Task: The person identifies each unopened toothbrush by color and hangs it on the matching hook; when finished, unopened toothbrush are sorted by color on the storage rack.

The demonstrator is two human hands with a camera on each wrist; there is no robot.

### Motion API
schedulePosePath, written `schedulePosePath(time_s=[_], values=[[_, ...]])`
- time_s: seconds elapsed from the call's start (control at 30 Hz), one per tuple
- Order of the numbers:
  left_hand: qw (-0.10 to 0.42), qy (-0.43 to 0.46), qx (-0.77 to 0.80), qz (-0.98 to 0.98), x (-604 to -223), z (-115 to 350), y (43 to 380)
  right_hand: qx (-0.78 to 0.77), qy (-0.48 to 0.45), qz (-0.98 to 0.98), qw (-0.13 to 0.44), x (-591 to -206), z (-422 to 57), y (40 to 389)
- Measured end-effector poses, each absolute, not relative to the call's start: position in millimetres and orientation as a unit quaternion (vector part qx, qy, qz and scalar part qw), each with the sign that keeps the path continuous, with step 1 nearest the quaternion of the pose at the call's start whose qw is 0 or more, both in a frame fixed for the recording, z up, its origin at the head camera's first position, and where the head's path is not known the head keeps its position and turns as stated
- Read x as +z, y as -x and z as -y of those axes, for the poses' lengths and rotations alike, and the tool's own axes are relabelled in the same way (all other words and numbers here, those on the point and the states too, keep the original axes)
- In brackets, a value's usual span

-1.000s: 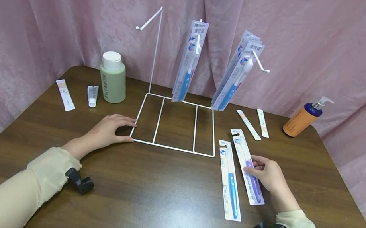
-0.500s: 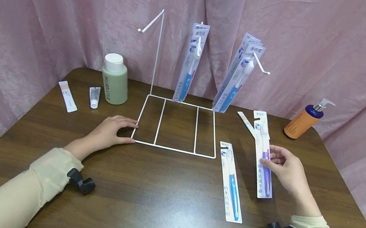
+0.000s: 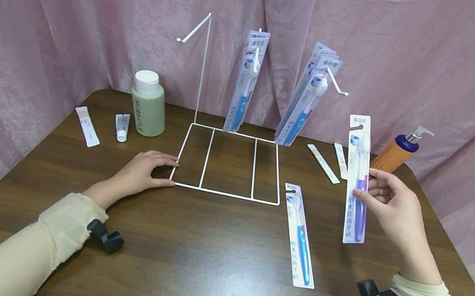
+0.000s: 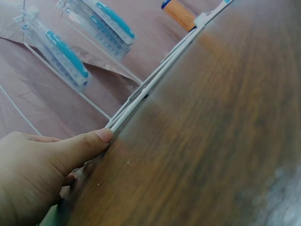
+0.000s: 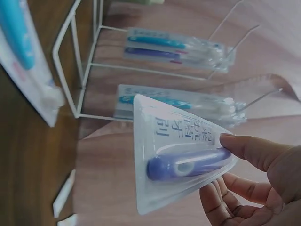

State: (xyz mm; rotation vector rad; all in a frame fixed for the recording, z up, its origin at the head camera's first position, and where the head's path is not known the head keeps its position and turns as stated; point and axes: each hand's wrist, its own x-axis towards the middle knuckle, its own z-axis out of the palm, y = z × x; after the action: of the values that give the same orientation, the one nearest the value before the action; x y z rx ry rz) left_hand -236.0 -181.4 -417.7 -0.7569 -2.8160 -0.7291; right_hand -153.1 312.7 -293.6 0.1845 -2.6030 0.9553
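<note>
My right hand [image 3: 401, 209] pinches a packaged purple toothbrush [image 3: 357, 176] between thumb and fingers, the pack upright above the table's right side. Its lower end faces the camera in the right wrist view. Thumb and fingertips of my left hand [image 3: 139, 173] rest, spread apart, on the front left corner of a white wire rack [image 3: 225, 194]. In the left wrist view the thumb [image 4: 89, 146] lies along the wire's end. Packaged toothbrushes [image 3: 246, 84] hang on the rack's middle hook and more packs [image 3: 306, 102] on the right one. The left hook [image 3: 193, 28] is bare.
A packaged blue toothbrush [image 3: 299, 237] lies right of the rack. Two slim white packets [image 3: 323, 163] lie behind it, near an orange pump bottle [image 3: 392, 155]. At the left stand a green bottle [image 3: 148, 109] and a small tube [image 3: 121, 127], beside another packet [image 3: 87, 126].
My right hand has lifted the purple toothbrush pack off the table and moved it right and up, turning it upright. My left hand stays at the rack's corner.
</note>
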Motion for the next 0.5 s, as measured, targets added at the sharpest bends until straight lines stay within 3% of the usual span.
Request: schedulePosePath(time_s=[0.5], values=[[0.067,0.249,-0.243,0.935,-419,181,236,0.402,-0.098,0.865,0.286,-254,-266,137]])
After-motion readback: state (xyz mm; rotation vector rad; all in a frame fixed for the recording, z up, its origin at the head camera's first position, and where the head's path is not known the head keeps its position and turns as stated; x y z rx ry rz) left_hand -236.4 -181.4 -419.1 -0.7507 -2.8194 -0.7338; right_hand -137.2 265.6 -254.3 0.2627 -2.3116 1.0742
